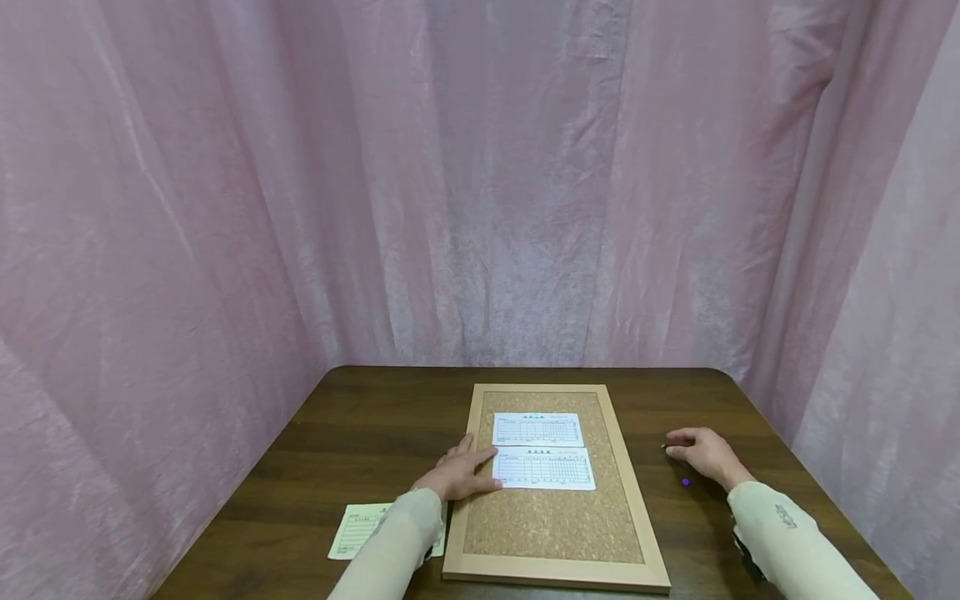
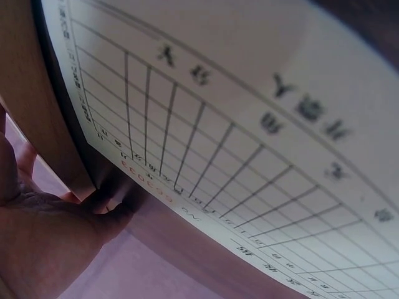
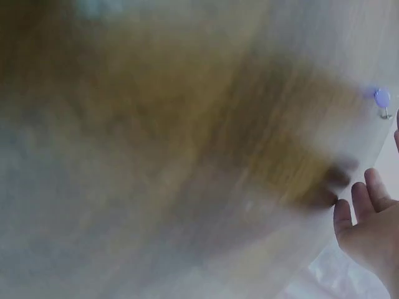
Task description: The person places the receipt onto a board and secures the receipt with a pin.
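Centrally, on dark wooden table: one wood-framed corkboard, bearing far white form, printed, with green spot at top edge, perhaps a pin head, and near white form, just beside it, with no pin visible. Left hand: fingers spread, resting on corkboard's left edge and near white form. Right hand, right of corkboard: fingers bent toward thumb, dark speck at tips; pinched or loose, impossible to tell. Purple push pin: on table, near right hand. Yellow-green form: near left, partly behind left sleeve. Likely mishaps: skewing of near white form, from dragging left fingers; pricked right hand, from low sweep across push pin; creased yellow-green form, from trailing sleeve.
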`<action>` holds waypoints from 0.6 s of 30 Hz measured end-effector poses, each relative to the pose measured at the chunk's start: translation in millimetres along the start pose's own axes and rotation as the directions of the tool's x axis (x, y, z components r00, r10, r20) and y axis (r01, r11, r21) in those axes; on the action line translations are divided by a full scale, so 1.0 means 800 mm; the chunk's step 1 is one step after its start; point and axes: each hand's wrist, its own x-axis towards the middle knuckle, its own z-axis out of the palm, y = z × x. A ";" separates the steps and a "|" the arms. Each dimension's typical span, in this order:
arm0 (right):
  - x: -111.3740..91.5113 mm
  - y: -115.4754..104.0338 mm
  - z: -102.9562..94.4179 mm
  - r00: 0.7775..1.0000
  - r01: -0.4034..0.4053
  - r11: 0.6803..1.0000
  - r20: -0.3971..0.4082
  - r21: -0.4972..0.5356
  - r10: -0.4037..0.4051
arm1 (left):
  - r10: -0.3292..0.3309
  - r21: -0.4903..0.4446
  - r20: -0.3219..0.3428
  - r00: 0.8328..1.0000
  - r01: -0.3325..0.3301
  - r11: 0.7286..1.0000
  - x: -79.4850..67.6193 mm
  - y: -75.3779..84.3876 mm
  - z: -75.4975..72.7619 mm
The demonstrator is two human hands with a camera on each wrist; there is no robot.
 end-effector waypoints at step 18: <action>0.011 0.009 -0.011 0.997 0.020 1.000 0.073 0.025 -0.021 | -0.003 0.035 0.012 1.000 0.003 0.999 0.003 -0.001 -0.001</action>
